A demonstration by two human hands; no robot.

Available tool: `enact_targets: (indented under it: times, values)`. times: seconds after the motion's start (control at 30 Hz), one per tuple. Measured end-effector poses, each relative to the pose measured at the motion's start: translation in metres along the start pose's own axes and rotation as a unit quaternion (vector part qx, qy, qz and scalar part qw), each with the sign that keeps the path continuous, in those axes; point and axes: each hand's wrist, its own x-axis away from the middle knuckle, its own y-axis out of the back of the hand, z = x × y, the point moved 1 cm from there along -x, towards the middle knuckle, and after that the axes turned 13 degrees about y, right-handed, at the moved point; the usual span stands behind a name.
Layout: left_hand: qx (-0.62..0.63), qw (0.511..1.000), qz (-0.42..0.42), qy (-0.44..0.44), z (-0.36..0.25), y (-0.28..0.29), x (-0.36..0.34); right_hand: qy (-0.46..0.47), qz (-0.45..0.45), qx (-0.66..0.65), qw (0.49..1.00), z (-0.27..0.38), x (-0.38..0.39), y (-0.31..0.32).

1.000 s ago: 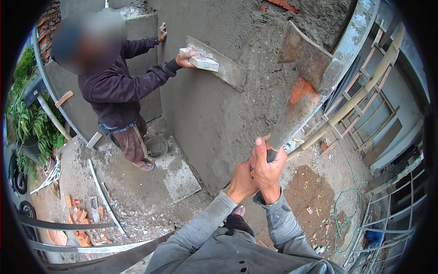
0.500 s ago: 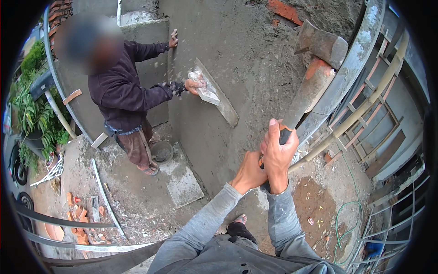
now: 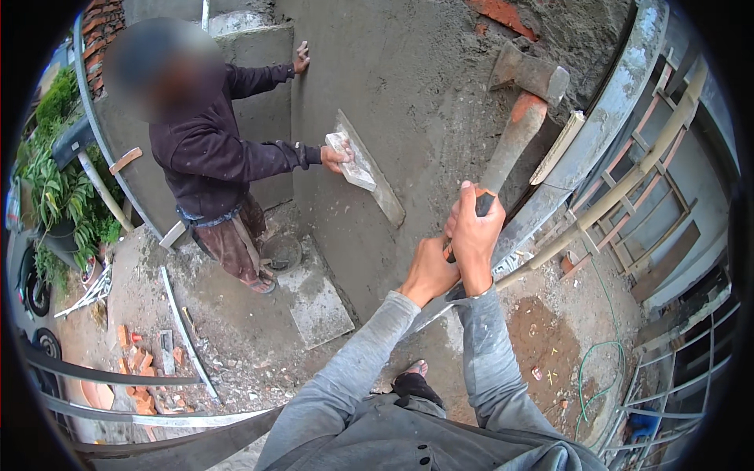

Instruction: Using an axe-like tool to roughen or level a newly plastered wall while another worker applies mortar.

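Note:
Both of my hands are closed round the black-and-orange grip of a long grey-handled axe (image 3: 512,145). My right hand (image 3: 475,235) is higher on it, and my left hand (image 3: 428,265) wraps it lower, beside the right. The axe's steel head (image 3: 530,77) is up at the rough grey wall (image 3: 440,118), below an exposed red brick patch (image 3: 503,17). A pale wooden strip (image 3: 558,149) lies along a grey beam (image 3: 593,141) just right of the handle.
A co-worker (image 3: 196,165) on the left holds a flat float (image 3: 369,180) on the plastered wall, other hand against it. A bucket (image 3: 280,253) sits by their feet. Broken bricks (image 3: 137,369) lie lower left; bamboo poles (image 3: 652,153) and a green hose (image 3: 597,345) are at the right.
My hands and the axe have moved upward, the head nearer the brick patch and lately a little left. The co-worker's float has moved down and turned more steeply.

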Motion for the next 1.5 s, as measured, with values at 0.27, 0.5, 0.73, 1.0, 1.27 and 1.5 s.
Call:
enact_targets:
  times: [0.27, 0.5, 0.73, 1.0, 1.27, 1.5]
  values:
    - [0.001, 0.996, 0.03, -0.081, 0.012, 0.009, 0.006, 0.207, -0.054, 0.031, 0.976, -0.01, 0.037, -0.009]
    - [0.026, 0.999, 0.033, -0.022, 0.018, -0.011, 0.026, 0.185, 0.008, 0.123, 0.975, -0.014, 0.035, 0.007]
    - [-0.082, 0.979, 0.172, 0.067, 0.045, -0.011, 0.042, 0.149, -0.064, 0.107, 0.981, -0.017, 0.068, 0.021]
    - [0.12, 0.976, 0.131, -0.13, -0.024, 0.007, 0.049, 0.26, -0.075, 0.177, 0.946, 0.007, 0.075, 0.017]
    - [0.077, 0.991, 0.1, -0.031, 0.044, -0.03, 0.047, 0.181, -0.042, 0.155, 0.97, -0.01, 0.083, 0.027]
    - [0.044, 0.992, 0.116, 0.027, 0.062, -0.049, 0.08, 0.09, -0.037, 0.182, 0.978, -0.03, 0.094, 0.05]
